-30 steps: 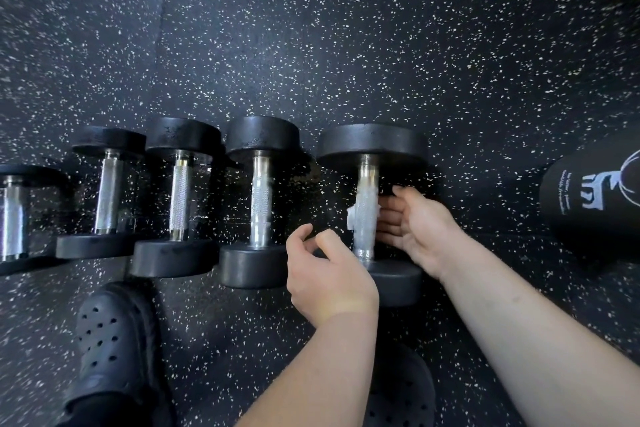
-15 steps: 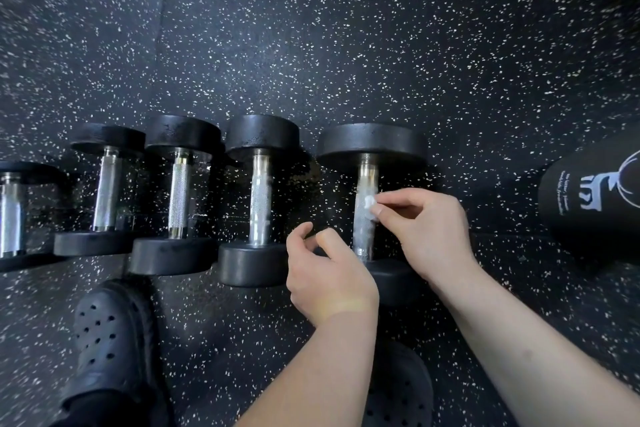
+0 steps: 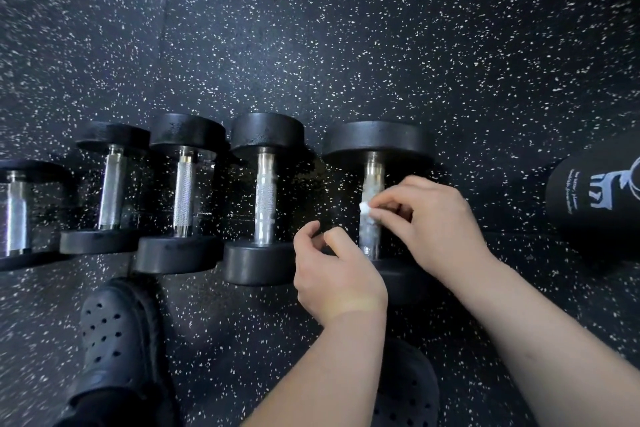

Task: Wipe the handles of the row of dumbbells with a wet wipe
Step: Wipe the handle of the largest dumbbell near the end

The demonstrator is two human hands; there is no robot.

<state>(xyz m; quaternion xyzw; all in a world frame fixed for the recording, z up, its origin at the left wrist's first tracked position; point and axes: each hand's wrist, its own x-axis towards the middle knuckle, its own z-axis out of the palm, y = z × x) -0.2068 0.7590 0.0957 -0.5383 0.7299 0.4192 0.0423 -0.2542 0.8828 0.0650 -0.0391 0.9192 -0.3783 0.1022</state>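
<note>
A: What is the left hand (image 3: 337,267) doing?
B: Loosely curled, holding nothing, just left of the handle (image 3: 373,177).
A: And the right hand (image 3: 436,222)?
B: Its fingertips pinch the wipe (image 3: 364,207) against that handle. The wipe looks soft and limp. Hold it bunched.

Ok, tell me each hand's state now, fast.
Left hand: loosely curled, holding nothing.
Right hand: pinching the wet wipe at the rightmost dumbbell's handle.

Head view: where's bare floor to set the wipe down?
Free: speckled black rubber floor beyond the dumbbell heads, and between the rightmost black-headed steel dumbbell and the black printed cylinder. Crowded: left dumbbells, black perforated clogs.
</note>
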